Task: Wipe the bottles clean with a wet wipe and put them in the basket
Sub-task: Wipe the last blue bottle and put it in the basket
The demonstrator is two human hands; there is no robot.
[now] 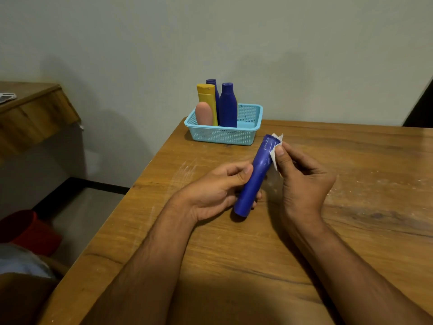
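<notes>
My left hand (214, 191) grips the lower part of a blue bottle (255, 177), held tilted above the wooden table with its cap end pointing away from me. My right hand (302, 177) pinches a white wet wipe (276, 151) against the bottle's upper right side, near the cap. At the table's far edge stands a light blue mesh basket (248, 134). Inside it stand a yellow bottle (207, 97), a pink bottle (203, 113) and two blue bottles (227, 106), all at its left end.
The wooden table (351, 207) has its left edge running diagonally towards me, with white smears on the top. A second wooden surface (30, 113) sits at the far left. A red object (28, 231) stands on the floor below.
</notes>
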